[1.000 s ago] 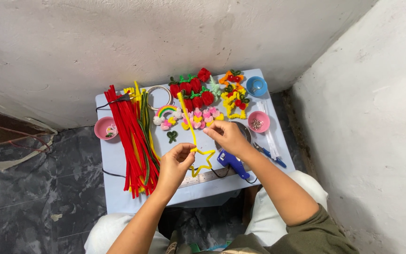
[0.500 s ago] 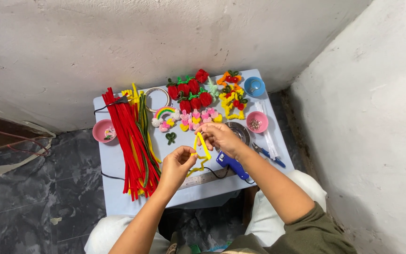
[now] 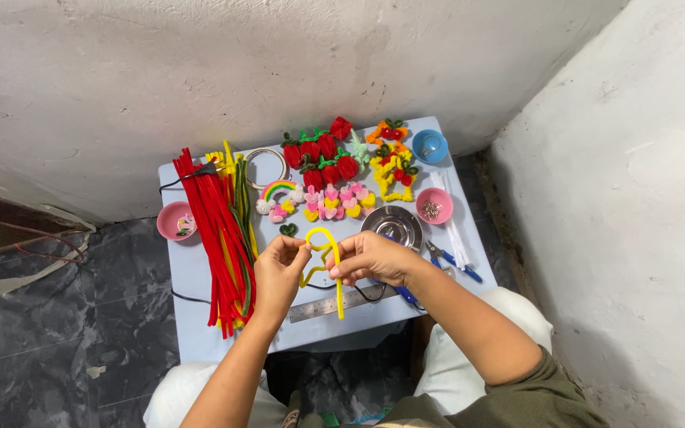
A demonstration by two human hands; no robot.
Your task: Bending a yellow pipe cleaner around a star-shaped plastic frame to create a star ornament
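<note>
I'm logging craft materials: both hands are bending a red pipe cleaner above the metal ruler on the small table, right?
Not quite. The head view shows the left hand and right hand bending a yellow pipe cleaner, not a red one, above the metal ruler on the small table.

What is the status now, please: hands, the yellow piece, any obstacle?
Left hand and right hand both pinch yellow pipe cleaner, bent into a loop. Metal ruler lies beneath. Nothing blocks.

yellow pipe cleaner (image 3: 325, 252) | fuzzy, bent into arch | held above table, tail hanging down
</note>
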